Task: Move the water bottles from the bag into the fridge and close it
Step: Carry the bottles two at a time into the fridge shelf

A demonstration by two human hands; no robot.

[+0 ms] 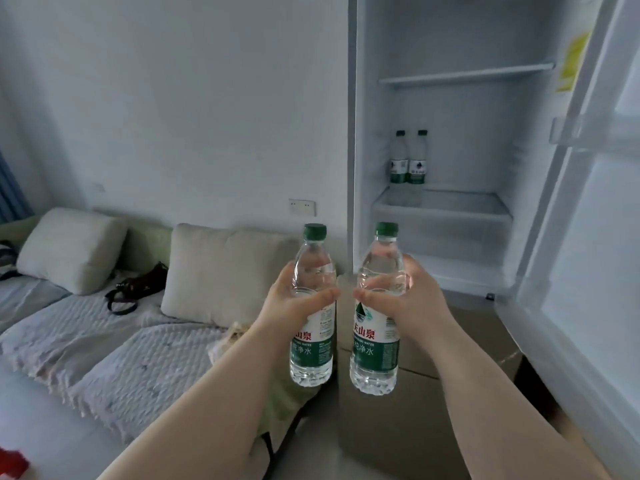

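Left grip clamps left bottle; right grip clamps right bottle; setting both down together could topple the shelved pair.

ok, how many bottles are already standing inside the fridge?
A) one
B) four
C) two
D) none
C: two green-capped bottles stand side by side on a fridge shelf; the left hand and right hand each hold one more outside.
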